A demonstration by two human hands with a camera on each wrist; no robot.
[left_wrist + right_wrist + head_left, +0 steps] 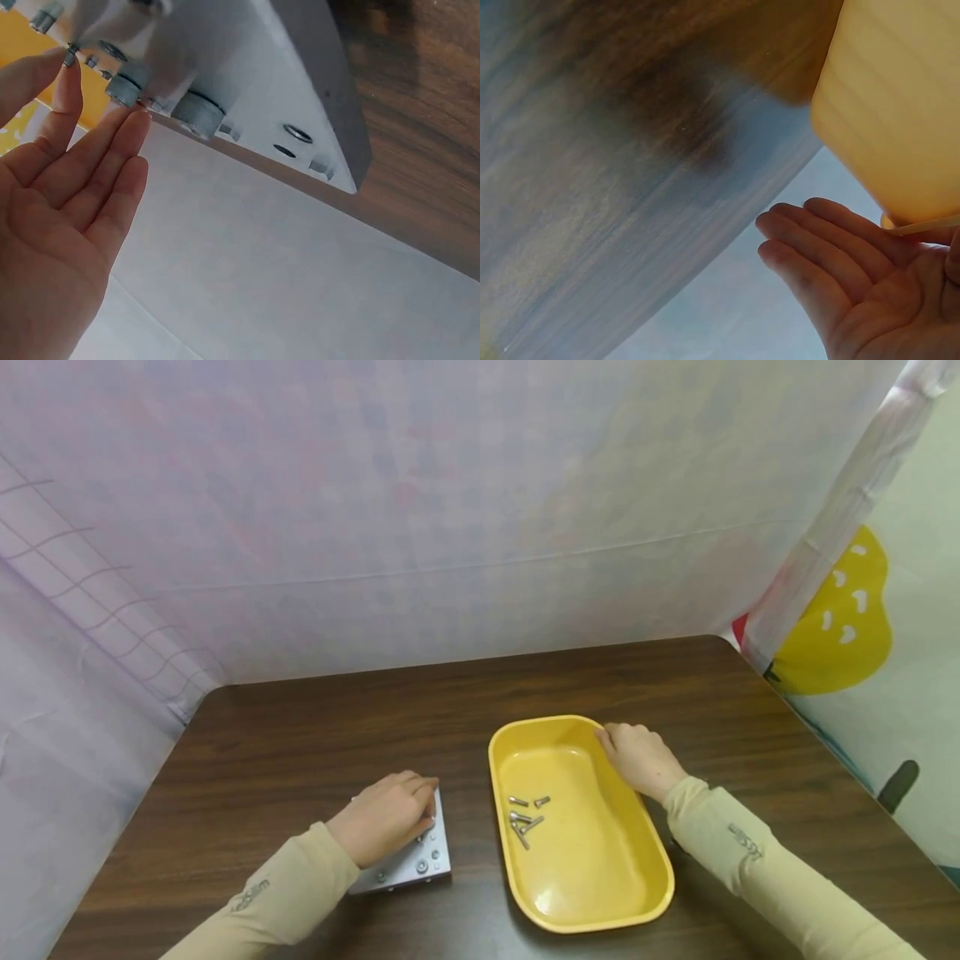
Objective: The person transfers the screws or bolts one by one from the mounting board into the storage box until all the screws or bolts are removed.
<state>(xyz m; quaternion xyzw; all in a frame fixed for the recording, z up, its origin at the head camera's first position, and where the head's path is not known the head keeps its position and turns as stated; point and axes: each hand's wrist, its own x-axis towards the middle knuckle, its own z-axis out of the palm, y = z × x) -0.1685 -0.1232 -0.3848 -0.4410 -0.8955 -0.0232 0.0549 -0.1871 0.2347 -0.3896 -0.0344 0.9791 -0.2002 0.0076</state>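
Note:
My left hand (388,817) is over a silver metal plate (407,863) on the table. In the left wrist view its thumb and index finger pinch a small screw (71,54) at the plate's face, and the other fingers extend loosely beside a larger socket-head bolt (123,90). Bolt heads of different sizes and a few holes show along that face. At the far right of a yellow tray (592,852), my right hand (641,756) holds the rim, thumb inside. The right wrist view shows its other fingers (832,247) stretched out below the tray's outer wall.
Several loose metal bolts (520,817) lie in the left part of the tray. Under everything is a dark wood-grain table (337,727), with a pale curtain (450,527) hanging behind its far edge.

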